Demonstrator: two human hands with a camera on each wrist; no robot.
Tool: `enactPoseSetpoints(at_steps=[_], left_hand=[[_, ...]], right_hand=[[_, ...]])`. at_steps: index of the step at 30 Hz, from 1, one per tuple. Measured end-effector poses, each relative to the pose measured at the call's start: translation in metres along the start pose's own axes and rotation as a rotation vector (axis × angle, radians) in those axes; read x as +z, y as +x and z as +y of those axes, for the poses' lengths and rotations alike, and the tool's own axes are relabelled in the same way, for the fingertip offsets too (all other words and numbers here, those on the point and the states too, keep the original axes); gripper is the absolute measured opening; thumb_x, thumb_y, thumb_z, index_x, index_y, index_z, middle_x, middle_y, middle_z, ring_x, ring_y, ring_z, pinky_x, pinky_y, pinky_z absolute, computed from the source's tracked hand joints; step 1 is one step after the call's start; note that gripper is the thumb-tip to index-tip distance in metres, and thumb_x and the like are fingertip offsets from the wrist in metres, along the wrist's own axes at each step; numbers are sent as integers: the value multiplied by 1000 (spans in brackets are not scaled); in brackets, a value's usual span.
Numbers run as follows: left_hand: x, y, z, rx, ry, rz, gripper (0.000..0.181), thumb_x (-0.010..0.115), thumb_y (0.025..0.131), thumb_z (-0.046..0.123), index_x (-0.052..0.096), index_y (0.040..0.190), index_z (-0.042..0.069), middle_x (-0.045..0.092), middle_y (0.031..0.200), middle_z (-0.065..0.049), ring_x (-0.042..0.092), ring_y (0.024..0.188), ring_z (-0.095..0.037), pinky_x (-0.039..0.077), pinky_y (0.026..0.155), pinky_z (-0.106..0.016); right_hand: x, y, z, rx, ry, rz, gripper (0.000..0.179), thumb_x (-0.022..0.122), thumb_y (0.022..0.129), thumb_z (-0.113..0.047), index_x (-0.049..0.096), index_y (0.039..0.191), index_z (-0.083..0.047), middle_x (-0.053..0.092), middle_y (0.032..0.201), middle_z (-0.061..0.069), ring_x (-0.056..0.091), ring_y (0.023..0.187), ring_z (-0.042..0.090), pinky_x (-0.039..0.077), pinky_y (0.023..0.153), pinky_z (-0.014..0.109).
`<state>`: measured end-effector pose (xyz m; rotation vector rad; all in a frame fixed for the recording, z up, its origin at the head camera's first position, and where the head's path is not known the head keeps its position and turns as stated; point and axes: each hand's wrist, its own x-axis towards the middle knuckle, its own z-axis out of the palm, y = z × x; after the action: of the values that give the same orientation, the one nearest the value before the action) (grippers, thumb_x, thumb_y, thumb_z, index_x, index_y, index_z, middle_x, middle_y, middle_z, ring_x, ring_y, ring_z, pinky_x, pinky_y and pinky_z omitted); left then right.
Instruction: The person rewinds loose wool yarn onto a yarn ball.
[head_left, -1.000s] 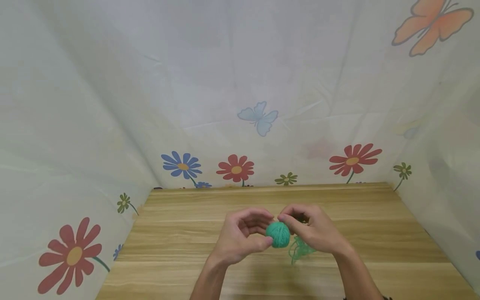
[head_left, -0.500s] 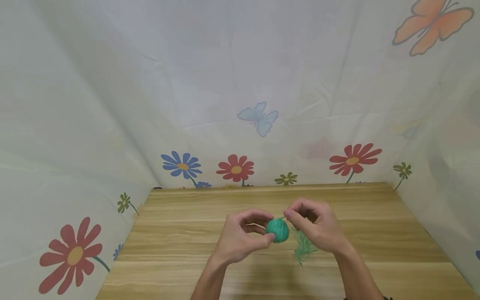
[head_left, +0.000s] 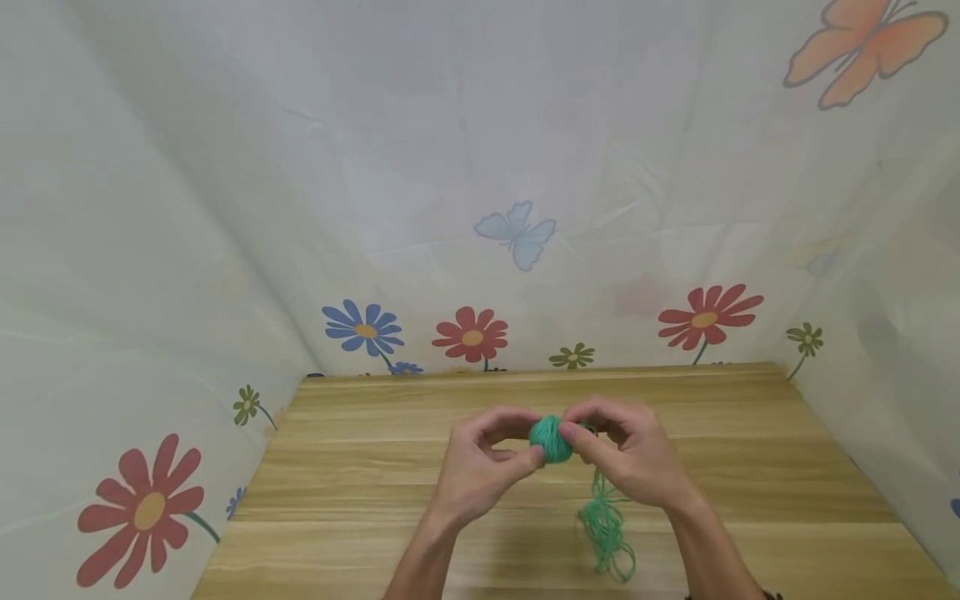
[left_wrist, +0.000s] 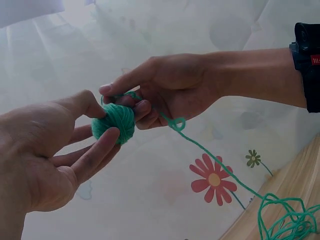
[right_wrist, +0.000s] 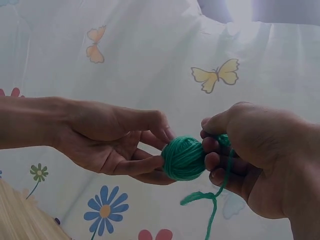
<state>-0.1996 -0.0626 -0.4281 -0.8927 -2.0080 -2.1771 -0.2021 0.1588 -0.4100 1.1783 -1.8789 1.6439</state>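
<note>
A small ball of green yarn (head_left: pixel 551 440) is held above the table between both hands. My left hand (head_left: pixel 486 467) grips its left side, thumb in front and fingers behind. With thumb and forefinger, my right hand (head_left: pixel 628 454) pinches the yarn strand against the ball's right side. From that hand the strand (left_wrist: pixel 200 146) runs down, with a small loop in it, to a loose tangle of green yarn (head_left: pixel 603 529) below. In the right wrist view a short doubled piece of yarn (right_wrist: pixel 197 196) sticks out beside the hanging strand. The right palm's inside is partly hidden.
The wooden table (head_left: pixel 375 450) lies beneath the hands. White sheeting (head_left: pixel 390 167) printed with flowers and butterflies stands at its back and sides. A dark band (left_wrist: pixel 309 65) is on the right wrist.
The right hand drew away from the ball to the upper right with the strand, then came back against it. The ball has risen slightly, and the tangle hangs lower and more stretched out.
</note>
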Motion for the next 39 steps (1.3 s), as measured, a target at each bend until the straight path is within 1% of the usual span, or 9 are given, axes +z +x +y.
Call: enactPoseSetpoints(at_steps=[3,8,12,15,21,26,31,35,39], left_hand=[[2,0,1,-5,-7,-8,32,76,91,3,71,122,3,72,118,-12,67,109,-29,65,81,-40],[4,1,0,38,-20,-8,34,79,89,3,71,122,1,72,119,-14,66,110,-33,64,82,-41],[5,2,-2,99,32,12,34,81,86,0,72,119,0,73,115,-15,68,105,-32,65,77,-40],[5,2,-4,123,71,19,34,81,85,-4,72,117,-2,74,112,-17,70,102,-29,66,75,-39],[5,2,-5,99,85,34,33,81,84,-5,73,116,-1,75,111,-15,70,101,-30,65,77,-41],[4,3,-3,92,55,72,30,80,88,1,74,117,2,76,112,-12,70,103,-30,64,82,-42],[3,4,-1,108,-8,117,31,79,89,1,71,119,-1,74,114,-18,68,106,-36,63,85,-44],[2,5,1,114,-41,135,33,77,90,-1,69,121,-2,73,116,-20,67,107,-38,63,87,-43],[1,6,2,123,-66,140,34,76,90,-2,67,123,-3,72,117,-22,66,107,-41,62,88,-44]], right_hand=[[0,0,1,14,-21,11,31,63,85,25,72,99,-1,68,81,9,56,59,12,51,44,21],[-1,-1,1,24,-21,6,31,63,86,25,72,100,-1,67,80,8,55,59,13,49,44,23],[-1,0,0,27,-15,-18,29,62,88,24,72,102,0,66,80,8,55,60,13,49,44,26],[-1,0,0,22,-13,-13,29,61,88,24,72,101,1,67,80,9,55,59,13,49,43,26],[-2,0,-1,-2,19,-4,29,59,87,26,72,101,4,63,75,9,54,58,12,48,42,25],[-1,3,-4,-33,65,-81,32,58,85,29,72,101,6,60,71,7,52,56,13,49,42,23],[0,8,-13,-24,55,-148,37,58,85,28,73,102,0,58,68,5,52,55,12,51,45,20],[1,14,-20,-27,54,-206,37,58,87,27,74,103,-3,62,71,5,55,55,12,53,46,21],[-1,10,-7,-22,69,-273,36,60,89,23,75,104,-7,65,74,4,56,55,12,54,46,20]])
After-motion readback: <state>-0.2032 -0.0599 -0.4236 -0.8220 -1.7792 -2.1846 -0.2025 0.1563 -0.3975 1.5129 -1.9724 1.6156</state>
